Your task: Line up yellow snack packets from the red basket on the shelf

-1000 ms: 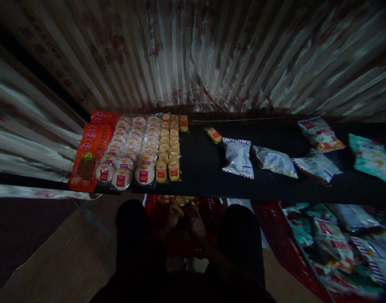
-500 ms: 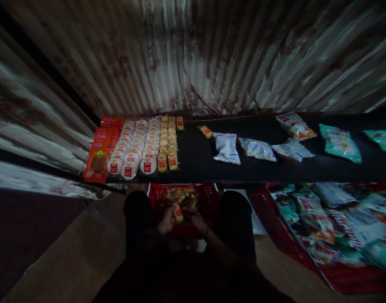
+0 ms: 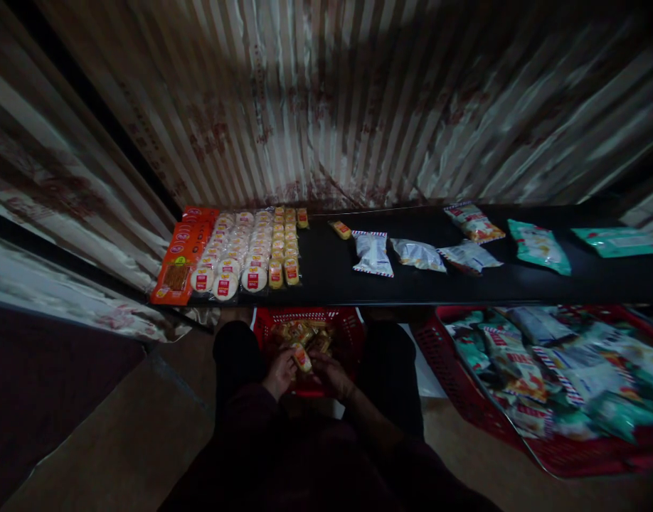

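Between my knees stands a red basket [image 3: 353, 327] with several yellow wrapped snacks [image 3: 299, 331] inside. Over its near part, my left hand [image 3: 282, 373] pinches one small yellow snack pack [image 3: 301, 358] with a red label. My right hand [image 3: 329, 371] is at the other side of that pack, fingers bent over the basket; shadow hides whether they grip anything. On the black shelf [image 3: 326, 274] ahead, more of these yellow packs [image 3: 284, 249] stand in rows beside round white rice crackers [image 3: 253, 279]. One loose yellow pack [image 3: 340, 230] lies apart to their right.
Orange snack packets [image 3: 180, 252] fill the shelf's left end. Silver-white bags [image 3: 373, 253] and green bags [image 3: 540, 247] lie spread to the right. A large red basket [image 3: 481, 409] full of bagged snacks is on the floor at right. Striped sheeting [image 3: 316, 107] hangs behind.
My view has shifted slightly, so the shelf goods on the right appear further left. The yellow pack in my left hand has tilted a little; both hands stay over the basket.
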A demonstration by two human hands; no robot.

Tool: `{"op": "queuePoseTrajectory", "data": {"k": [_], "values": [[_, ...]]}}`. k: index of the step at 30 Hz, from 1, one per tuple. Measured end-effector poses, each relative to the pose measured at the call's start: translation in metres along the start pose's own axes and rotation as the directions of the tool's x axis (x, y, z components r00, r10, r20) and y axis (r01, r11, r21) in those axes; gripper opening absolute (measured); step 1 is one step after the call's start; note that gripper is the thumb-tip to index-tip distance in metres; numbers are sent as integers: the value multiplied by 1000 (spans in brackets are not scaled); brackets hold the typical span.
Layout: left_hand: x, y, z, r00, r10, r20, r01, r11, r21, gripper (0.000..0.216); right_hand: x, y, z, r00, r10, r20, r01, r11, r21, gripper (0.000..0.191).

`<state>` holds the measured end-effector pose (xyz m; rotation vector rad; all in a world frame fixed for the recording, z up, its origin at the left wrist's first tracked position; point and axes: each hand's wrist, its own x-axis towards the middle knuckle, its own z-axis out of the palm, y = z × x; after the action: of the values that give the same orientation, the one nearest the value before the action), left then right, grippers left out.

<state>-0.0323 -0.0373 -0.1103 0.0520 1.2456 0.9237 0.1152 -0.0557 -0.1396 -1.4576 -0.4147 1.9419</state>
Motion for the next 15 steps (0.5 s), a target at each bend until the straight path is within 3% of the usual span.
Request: {"op": "queuePoseTrajectory", "data": {"k": [8, 15], "values": [[-12, -6, -7, 991, 19, 135, -25, 999, 39, 34, -13, -7, -3, 994, -35, 99, 39, 999, -32, 54], [-22, -8, -12, 995, 19, 98, -31, 992, 121, 27, -24, -13, -3, 995, -9, 100, 14, 999, -52, 59]]}}
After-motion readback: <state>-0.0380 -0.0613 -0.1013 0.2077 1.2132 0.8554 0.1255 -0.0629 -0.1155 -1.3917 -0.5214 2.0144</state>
